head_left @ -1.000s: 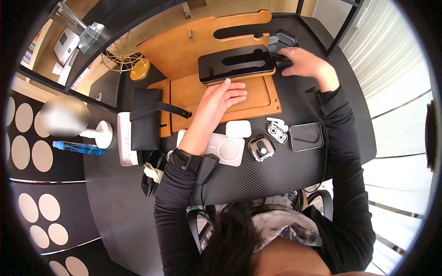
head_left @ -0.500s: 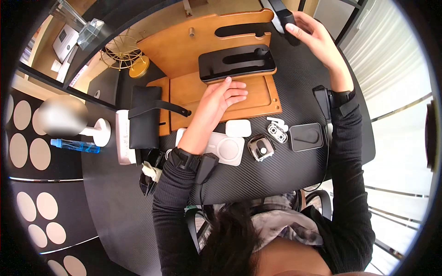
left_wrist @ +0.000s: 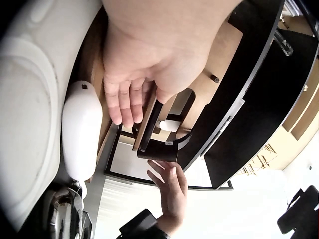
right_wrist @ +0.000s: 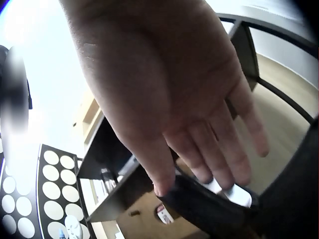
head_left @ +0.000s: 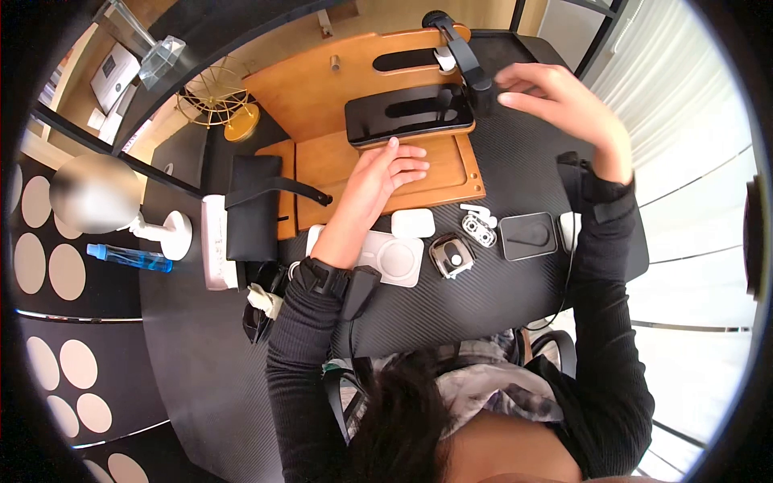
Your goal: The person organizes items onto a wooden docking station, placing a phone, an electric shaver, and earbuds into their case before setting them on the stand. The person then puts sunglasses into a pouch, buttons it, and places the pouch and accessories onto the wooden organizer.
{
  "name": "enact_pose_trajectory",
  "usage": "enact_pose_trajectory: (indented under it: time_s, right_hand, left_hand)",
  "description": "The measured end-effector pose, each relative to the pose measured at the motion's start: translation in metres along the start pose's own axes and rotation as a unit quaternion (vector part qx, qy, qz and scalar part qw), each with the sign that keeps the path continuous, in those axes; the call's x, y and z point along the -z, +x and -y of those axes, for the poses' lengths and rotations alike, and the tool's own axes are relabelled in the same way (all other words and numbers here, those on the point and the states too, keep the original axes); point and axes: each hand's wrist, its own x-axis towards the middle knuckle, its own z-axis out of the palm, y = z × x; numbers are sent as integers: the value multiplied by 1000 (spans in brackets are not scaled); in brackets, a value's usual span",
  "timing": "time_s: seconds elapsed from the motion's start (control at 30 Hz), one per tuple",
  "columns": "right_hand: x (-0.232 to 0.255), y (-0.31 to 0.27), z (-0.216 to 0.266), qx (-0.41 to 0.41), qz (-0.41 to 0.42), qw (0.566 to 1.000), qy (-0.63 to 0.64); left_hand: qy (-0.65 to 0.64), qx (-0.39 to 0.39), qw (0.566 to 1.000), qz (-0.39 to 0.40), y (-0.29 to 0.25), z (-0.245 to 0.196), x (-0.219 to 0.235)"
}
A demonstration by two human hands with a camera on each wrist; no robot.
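A wooden stand (head_left: 306,88) holds a black phone-like slab (head_left: 403,117) on its ledge. Across the stand's right end lies a curved black band (head_left: 471,60) with a white part, also visible in the left wrist view (left_wrist: 157,152). My left hand (head_left: 372,181) touches the stand just below the slab, its fingers extended. To the band's right is my right hand (head_left: 564,101), fingers loosely spread and gripping nothing. The right wrist view shows the right hand (right_wrist: 164,89) with its thumb close beside the band (right_wrist: 204,201); whether they touch I cannot tell.
In front of the stand lie a white charging pad (head_left: 394,259), a white case (head_left: 412,223), an earbud case (head_left: 478,229), a small square device (head_left: 452,256) and a black tray (head_left: 528,237). A black pouch (head_left: 254,208) and blue bottle (head_left: 133,258) are left.
The black band moved from my right hand's grip beyond the stand onto its right end. My right hand let go and came back, lower and rightward. The left hand stayed at the stand.
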Motion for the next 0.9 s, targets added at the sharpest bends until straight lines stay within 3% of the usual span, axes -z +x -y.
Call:
enact_pose_trajectory:
  time_s: [0.1,0.17,0.2,0.27,0.3,0.4,0.47,0.57,0.63,0.77,0.83,0.9]
  right_hand:
    - [25,-32,19,-17,-1,1000,-18]
    - [34,-58,23,53,125,987,-92]
    - [32,-73,20,48,131,986,-90]
    - [23,-103,10,-36,247,958,-143]
    - [18,-122,3,-35,252,956,-143]
    - [0,-163,-5,-101,251,953,-134]
    - [-7,-176,-4,-134,163,972,-108]
    - [-11,-193,-13,-173,107,977,-65]
    - [-13,-192,-7,-184,85,976,-80]
    - [-23,-162,20,-122,20,992,-21]
    - [-32,-148,26,-24,53,998,-20]
    - [-38,-136,32,-7,69,997,-26]
  left_hand:
    - [-2,3,1000,2,0,1,2]
    - [10,3,1000,6,1,2,2]
    - [15,11,1000,-5,0,1,-3]
    - [17,17,1000,-19,0,0,-6]
    - [22,21,1000,3,1,1,-3]
    - [63,25,997,34,-1,-3,-4]
    - [101,27,993,50,-3,-7,-10]
    - [164,17,982,91,-6,-10,-15]
    - [221,-63,968,98,-8,-10,-22]
    - [290,-79,950,87,-38,-43,-56]
    - [362,-88,924,84,-56,-57,-65]
    - [406,-105,904,87,-74,-59,-66]
